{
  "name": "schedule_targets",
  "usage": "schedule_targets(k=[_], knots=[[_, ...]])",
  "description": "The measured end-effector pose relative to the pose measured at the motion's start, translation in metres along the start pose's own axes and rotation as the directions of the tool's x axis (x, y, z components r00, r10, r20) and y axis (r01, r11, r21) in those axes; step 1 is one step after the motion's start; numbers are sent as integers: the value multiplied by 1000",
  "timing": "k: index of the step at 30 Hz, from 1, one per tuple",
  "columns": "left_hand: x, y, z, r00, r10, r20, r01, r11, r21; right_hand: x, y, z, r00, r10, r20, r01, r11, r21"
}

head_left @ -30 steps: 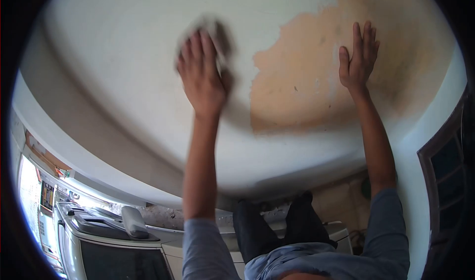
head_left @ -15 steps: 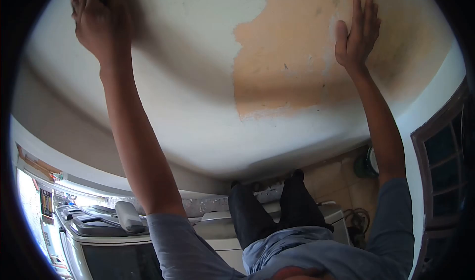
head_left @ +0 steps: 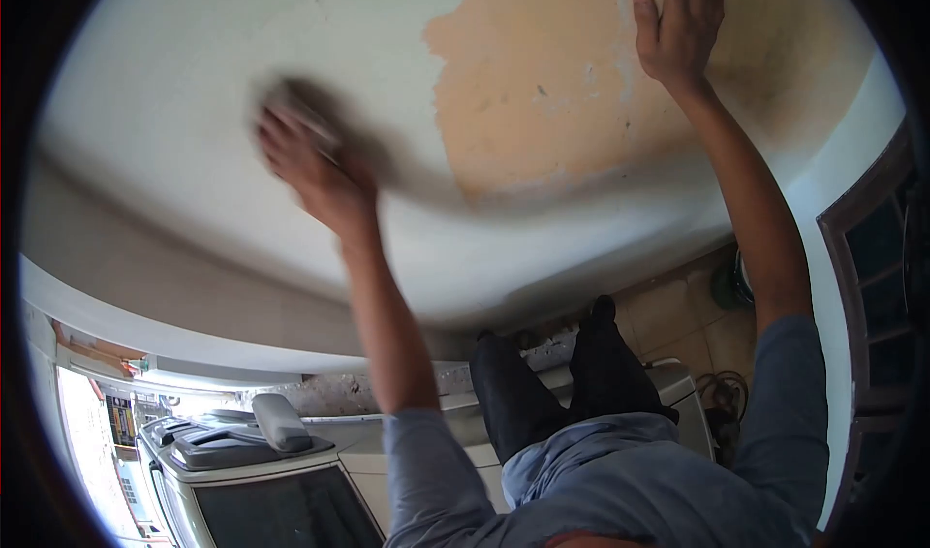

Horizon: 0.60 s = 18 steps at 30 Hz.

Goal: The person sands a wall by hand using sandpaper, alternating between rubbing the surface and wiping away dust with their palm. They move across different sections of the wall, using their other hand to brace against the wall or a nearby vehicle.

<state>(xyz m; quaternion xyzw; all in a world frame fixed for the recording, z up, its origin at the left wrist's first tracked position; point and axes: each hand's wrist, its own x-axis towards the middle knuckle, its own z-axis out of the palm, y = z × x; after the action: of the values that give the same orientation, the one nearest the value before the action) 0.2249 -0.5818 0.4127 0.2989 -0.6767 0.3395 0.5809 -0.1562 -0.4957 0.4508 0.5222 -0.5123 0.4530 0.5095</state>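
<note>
Ten o'clock: left hand point(head_left: 315, 175) motion-blurred, finger outlines smeared. Dark object point(head_left: 302, 102) at its fingers also blurred and partly covered; type not determinable. Between one and two o'clock: right hand point(head_left: 678, 44), fingertips cut off by top edge. Wall point(head_left: 232, 44) and its orange patch point(head_left: 533, 73) run out of view at twelve to one. Three o'clock: bucket point(head_left: 727, 286) partly hidden behind right arm point(head_left: 751, 189). Seven o'clock: vehicle point(head_left: 281, 509) cut off by bottom edge. Eight o'clock: background articles point(head_left: 121, 420) too small to identify.
</note>
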Motion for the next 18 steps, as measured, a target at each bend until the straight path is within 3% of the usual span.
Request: schedule_targets(k=[1,2,3,5,7,9,10,11,12,15,18], knots=[[51,-12,-4,998,23,-60,-17,995,98,0,-1,-1,1000,9,5,-9,1000,-11],[98,-11,-10,996,-24,-81,29,998,59,1,-1,-2,1000,16,4,-16,1000,-26],[123,-23,-8,997,52,-64,-41,987,153,1,1,-1,1000,18,-1,-18,999,-31],[100,-14,-1,994,66,-92,-57,993,100,0,2,0,1000,15,-10,-15,1000,-18],[18,-17,8,980,174,-97,-174,985,15,-2,2,1,999,36,1,-36,999,-12],[-124,-1,15,998,-2,67,5,999,-52,-2,5,0,997,72,8,-72,997,-16],[-196,12,17,988,30,151,-39,998,54,-1,6,-1,999,53,0,-53,999,-6],[-243,27,12,977,0,215,13,998,-62,-3,5,0,999,33,-11,-33,999,7],[-250,50,10,957,-119,264,127,992,-16,-7,4,-1,999,45,-12,-45,999,4],[-199,51,11,970,-138,200,156,985,-75,-1,5,1,1000,15,-27,-14,1000,6],[-53,21,7,996,-32,78,37,997,-67,-3,2,2,1000,17,-13,-18,999,-45]])
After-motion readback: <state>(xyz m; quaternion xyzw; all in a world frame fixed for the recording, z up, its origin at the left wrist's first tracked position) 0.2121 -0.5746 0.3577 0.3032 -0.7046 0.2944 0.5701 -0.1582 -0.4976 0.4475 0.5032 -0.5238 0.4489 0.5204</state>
